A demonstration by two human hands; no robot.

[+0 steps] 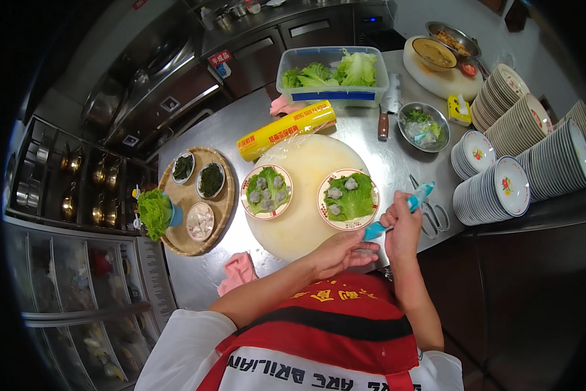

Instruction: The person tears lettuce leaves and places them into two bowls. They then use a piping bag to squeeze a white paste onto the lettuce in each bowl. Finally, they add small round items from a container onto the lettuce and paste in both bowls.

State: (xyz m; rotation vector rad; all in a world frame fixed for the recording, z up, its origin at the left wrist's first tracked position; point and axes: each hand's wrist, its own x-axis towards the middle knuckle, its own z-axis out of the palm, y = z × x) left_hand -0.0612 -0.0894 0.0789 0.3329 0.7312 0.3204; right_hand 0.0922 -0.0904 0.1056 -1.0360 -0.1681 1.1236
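Observation:
My right hand [403, 225] is closed around a blue plastic piping bag [421, 194], whose lower end shows on the left of the fist. My left hand [341, 251] touches or lies just under that lower end, fingers partly spread. Beyond my left hand, a plate [347, 226] holds a lettuce leaf [356, 200] with three grey paste balls along its left and top. To the left, another plate [267, 215] bears lettuce with several grey balls. Both plates rest on a round white cutting board [305, 161]. Whether my left fingers grip the bag cannot be told.
A wicker tray [180, 244] with small bowls lies left, a cling film roll [288, 129] behind the board. Further back are a lettuce tub [332, 97], a cleaver [383, 124] and a steel bowl [425, 146]. Scissors [432, 222] and stacked plates [490, 195] are right; a pink cloth [238, 273] lies front left.

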